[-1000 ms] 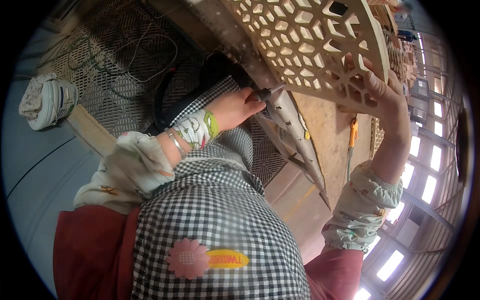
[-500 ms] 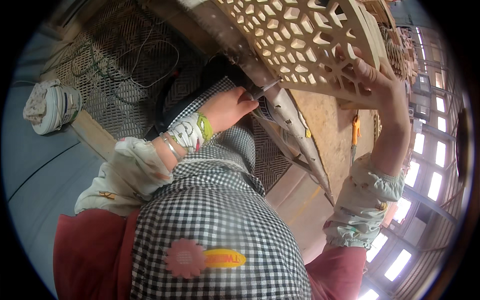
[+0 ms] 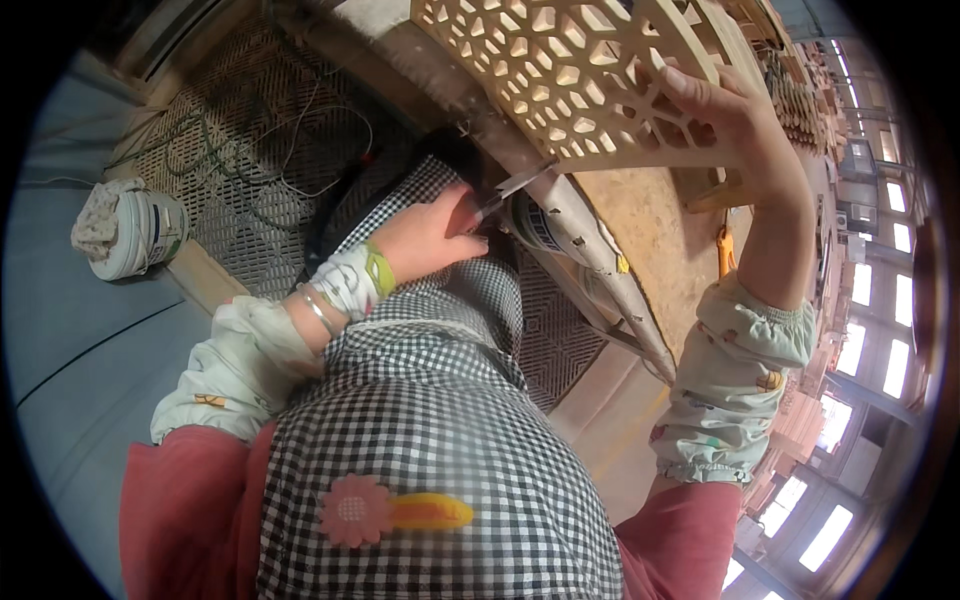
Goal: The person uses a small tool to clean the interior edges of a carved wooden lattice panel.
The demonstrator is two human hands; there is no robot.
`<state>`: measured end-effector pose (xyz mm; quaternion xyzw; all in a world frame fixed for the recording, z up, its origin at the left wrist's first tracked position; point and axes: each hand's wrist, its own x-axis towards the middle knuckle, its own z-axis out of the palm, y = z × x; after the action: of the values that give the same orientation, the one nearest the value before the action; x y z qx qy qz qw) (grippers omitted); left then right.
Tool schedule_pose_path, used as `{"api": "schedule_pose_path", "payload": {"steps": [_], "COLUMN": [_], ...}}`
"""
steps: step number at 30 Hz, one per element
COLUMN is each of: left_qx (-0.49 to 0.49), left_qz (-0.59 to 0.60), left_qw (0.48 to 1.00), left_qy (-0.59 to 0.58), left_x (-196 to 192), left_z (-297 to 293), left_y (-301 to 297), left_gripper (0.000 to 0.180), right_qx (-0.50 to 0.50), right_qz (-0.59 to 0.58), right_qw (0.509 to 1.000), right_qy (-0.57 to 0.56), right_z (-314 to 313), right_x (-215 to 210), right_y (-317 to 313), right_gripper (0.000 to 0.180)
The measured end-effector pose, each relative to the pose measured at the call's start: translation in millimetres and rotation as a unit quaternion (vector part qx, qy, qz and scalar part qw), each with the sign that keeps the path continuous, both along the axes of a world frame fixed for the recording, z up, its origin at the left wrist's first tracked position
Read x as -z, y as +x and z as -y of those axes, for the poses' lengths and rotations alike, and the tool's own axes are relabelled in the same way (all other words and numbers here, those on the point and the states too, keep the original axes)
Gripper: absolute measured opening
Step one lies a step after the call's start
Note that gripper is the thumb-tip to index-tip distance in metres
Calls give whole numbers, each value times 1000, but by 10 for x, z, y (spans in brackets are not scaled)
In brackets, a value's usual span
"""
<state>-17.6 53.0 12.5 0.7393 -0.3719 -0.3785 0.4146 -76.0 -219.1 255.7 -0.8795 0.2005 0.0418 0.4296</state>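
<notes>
Tan panel (image 3: 598, 82), pierced with polygons

I have the lattice panel (image 3: 592, 90) at the right hand (image 3: 725, 110), its thumb over the front face. The panel is pale and wood-coloured, pierced all over by angular cut-outs, small on the side away from that hand and larger close to it, with a solid border along the edge nearest me. It sits tilted, spreading from the right hand toward the left. In the left hand (image 3: 432, 238) I see a slim tool (image 3: 522, 180), its grip mostly hidden by the fingers. Its straight greyish shaft points up and away from the left hand, ending right by the panel's near corner; I cannot tell whether they touch.
</notes>
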Motion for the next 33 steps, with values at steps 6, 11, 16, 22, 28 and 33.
{"api": "schedule_pose_path", "payload": {"steps": [6, 11, 16, 22, 28, 33], "left_qx": [-36, -46, -40, -57, -91, -87], "left_qz": [236, 302, 277, 270, 236, 245], "left_qw": [970, 948, 954, 957, 966, 964], "left_qy": [50, 93, 106, 86, 53, 53], "left_x": [-42, -38, -118, -179, -202, -299], "left_z": [118, 188, 225, 212, 166, 148], "left_y": [-226, -337, -347, -391, -394, -358], "left_gripper": [61, 56, 55, 56, 64, 67], "right_qx": [-18, 55, 35, 22, -70, -105], "right_qz": [19, 48, 7, -13, 24, -10], "right_qw": [998, 996, 999, 999, 994, 982], "right_qy": [-58, -49, 35, 37, -78, -156], "right_z": [-179, -70, -156, -248, -112, -181], "right_x": [-69, 88, -69, -154, 10, -83], "right_y": [-22, -22, 35, 63, 74, 61], "right_gripper": [48, 50, 30, 27, 46, 48]}}
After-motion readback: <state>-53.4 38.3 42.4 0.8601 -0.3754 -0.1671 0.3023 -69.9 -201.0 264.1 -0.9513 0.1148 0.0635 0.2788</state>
